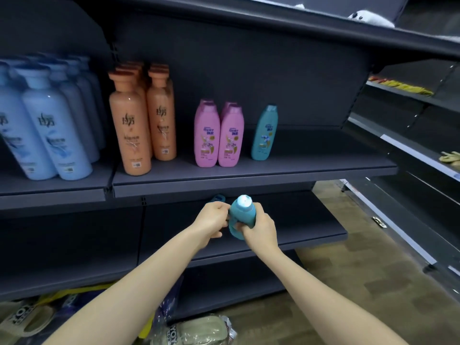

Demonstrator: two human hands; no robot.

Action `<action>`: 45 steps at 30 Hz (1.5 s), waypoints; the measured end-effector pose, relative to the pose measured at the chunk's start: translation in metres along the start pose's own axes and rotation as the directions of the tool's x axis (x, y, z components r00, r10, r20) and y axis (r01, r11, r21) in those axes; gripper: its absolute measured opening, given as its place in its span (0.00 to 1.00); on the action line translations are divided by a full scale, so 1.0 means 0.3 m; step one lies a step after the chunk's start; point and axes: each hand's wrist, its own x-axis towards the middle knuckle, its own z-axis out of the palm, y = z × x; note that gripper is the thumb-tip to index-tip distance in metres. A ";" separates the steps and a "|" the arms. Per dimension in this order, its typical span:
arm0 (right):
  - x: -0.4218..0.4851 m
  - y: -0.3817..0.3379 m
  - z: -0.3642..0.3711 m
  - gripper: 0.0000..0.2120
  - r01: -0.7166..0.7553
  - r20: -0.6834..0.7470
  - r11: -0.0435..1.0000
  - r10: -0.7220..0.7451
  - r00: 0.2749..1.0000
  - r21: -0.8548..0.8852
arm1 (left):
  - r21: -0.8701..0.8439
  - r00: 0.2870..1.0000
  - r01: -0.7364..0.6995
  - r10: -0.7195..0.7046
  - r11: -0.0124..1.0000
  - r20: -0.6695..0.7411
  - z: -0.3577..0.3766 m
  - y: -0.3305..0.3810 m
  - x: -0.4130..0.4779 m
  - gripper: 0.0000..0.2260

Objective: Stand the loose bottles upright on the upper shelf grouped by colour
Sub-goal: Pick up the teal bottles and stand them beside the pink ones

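Seems close to finished. Upright by colour on the upper shelf (311, 165) already: blue bottles (49, 135), orange bottles (142, 125), pink bottles (219, 135), one standing teal bottle (264, 133). Both hands, left hand (214, 220) and right hand (261, 229), curled round a held teal bottle (242, 214) before the lower shelf (303, 227); seemingly a third teal bottle (217, 197) lying there, yet to stand.

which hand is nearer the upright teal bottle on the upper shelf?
Right. Right hand is directly below the upright teal bottle; left hand is below and further left. Both grip a second teal bottle.
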 end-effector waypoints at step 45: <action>0.319 -0.072 -0.421 0.12 0.151 -0.021 0.846 -0.164 0.986 0.512 | 0.148 0.819 -0.555 0.568 0.819 -0.074 0.188 0.338 0.176 0.16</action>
